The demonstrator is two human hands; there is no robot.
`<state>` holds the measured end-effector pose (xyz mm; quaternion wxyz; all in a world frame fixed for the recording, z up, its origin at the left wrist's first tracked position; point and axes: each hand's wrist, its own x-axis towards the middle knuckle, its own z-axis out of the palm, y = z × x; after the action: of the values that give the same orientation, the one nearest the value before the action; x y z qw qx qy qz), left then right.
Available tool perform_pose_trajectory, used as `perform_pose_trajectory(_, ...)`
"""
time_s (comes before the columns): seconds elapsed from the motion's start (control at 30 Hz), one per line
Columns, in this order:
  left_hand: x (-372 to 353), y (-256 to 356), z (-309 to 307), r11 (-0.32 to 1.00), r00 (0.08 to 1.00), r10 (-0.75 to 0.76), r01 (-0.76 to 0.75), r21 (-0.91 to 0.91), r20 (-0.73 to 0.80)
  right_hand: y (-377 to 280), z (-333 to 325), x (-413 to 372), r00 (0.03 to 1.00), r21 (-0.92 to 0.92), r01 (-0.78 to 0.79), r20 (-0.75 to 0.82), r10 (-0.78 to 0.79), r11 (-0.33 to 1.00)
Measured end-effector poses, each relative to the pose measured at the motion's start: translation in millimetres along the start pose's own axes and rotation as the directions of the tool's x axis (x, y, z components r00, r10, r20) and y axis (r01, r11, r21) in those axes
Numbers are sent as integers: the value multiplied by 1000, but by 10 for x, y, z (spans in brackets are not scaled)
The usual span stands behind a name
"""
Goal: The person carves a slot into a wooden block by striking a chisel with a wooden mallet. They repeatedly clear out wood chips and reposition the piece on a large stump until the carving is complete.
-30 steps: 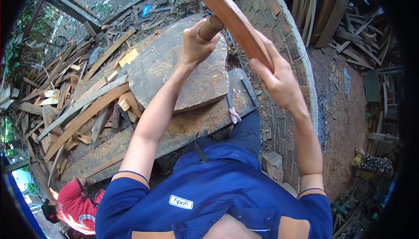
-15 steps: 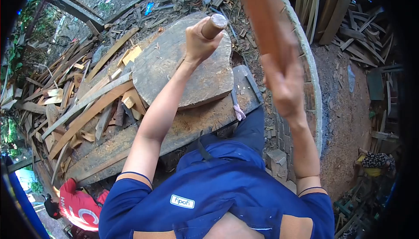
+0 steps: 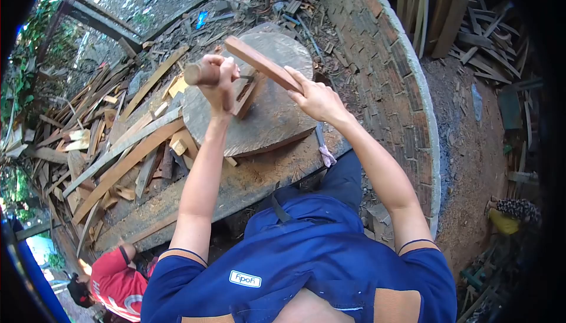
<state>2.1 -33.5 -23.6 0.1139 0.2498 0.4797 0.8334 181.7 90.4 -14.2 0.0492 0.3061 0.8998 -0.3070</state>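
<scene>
A wood block (image 3: 247,102) lies on the round stump (image 3: 277,119), near its middle. At its 10 o'clock, the left hand (image 3: 219,86) has its fingers closed around a wooden handle (image 3: 200,74), whose blunt end points to 9 o'clock. At 3 o'clock, the right hand (image 3: 319,102) has its fingers gripping a wooden bar (image 3: 262,63) that slants toward 10 o'clock. The sawdust-covered counter (image 3: 256,172) sits at 6 o'clock, wood scraps (image 3: 124,171) at 8, a red-shirted person (image 3: 118,284) at 7, and a brick wall (image 3: 395,81) near 3.
</scene>
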Motion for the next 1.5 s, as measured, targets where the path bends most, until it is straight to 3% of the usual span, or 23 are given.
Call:
perform_pose_trajectory(0.03, -102, 22, -49, 1000, 1000, 0, 0, 12, -15, -27, 49, 22, 1000, -51, 6, 14, -5, 999)
perform_pose_trajectory(0.1, -334, 17, -19, 969, 983, 181, -184, 167, 33, -40, 145, 47, 1000, -39, -8, 22, 8, 999)
perform_pose_trajectory(0.17, -577, -41, -16, 948, 918, 290, -315, 52, 269, -57, 172, 49, 999, -35, -27, 17, 28, 999)
perform_pose_trajectory(0.23, -772, -107, -40, 754, 784, 406, -578, 313, 469, -73, 168, 42, 999, -27, -34, 1, 34, 999)
perform_pose_trajectory(0.3, -822, -37, -66, 706, 729, 300, -603, 370, 615, -35, 175, 95, 999, -2, -50, 11, 50, 999)
perform_pose_trajectory(0.37, -688, -237, -78, 771, 756, 415, -588, 246, 507, 51, 215, 143, 1000, 57, -15, 27, 14, 998)
perform_pose_trajectory(0.4, -512, -216, -25, 898, 787, 412, -437, -57, 459, 82, 228, 162, 999, 109, -13, 50, 8, 994)
perform_pose_trajectory(0.43, -366, -203, -66, 818, 858, 356, -478, 321, 371, 92, 238, 155, 998, 114, -19, 56, 13, 993)
perform_pose_trajectory(0.47, -147, -161, -79, 848, 935, 278, -347, 401, 222, 94, 236, 151, 999, 159, -5, 54, -4, 987)
perform_pose_trajectory(0.53, 119, 162, 183, 990, 989, 139, -140, 17, 41, 89, 242, 161, 997, 221, -4, 76, -13, 975)
perform_pose_trajectory(0.67, 301, 140, 269, 997, 997, 65, -64, -31, 37, 226, 327, 247, 998, 350, 22, 52, -43, 937)
perform_pose_trajectory(0.73, 298, 74, 288, 998, 998, 55, -53, -34, 36, 276, 319, 279, 988, 616, -30, 137, -70, 787)
perform_pose_trajectory(0.93, 289, -84, 286, 999, 999, 51, -51, -6, -1, 206, 276, 207, 979, 690, -147, 206, 2, 709)
perform_pose_trajectory(1.27, 498, -140, 268, 999, 1000, -11, 11, 40, 0, 216, 279, 206, 981, 660, -101, 191, -36, 744)
perform_pose_trajectory(1.33, 498, -175, 268, 996, 1000, 24, -25, 90, 3, -25, -6, 79, 948, 772, -286, 314, 52, 568)
perform_pose_trajectory(1.37, 479, -160, 273, 995, 1000, 25, -24, 98, -6, -154, -175, -21, 962, 802, -261, 265, 71, 538)
perform_pose_trajectory(1.4, 424, -133, 277, 984, 998, 56, -59, 166, 23, -276, -369, -70, 991, 743, -117, 128, 31, 659)
perform_pose_trajectory(1.43, 378, -130, 285, 969, 995, 86, -98, 228, 59, -329, -498, -95, 995, 722, 101, -88, -54, 685)
perform_pose_trajectory(1.47, 364, -151, 304, 960, 998, 50, -55, 274, 25, -510, -772, -251, 990, 700, 122, -139, -33, 704)
perform_pose_trajectory(1.5, 372, -186, 310, 961, 998, 46, -53, 272, 31, -676, -982, -405, 950, 652, 277, -294, -101, 706)
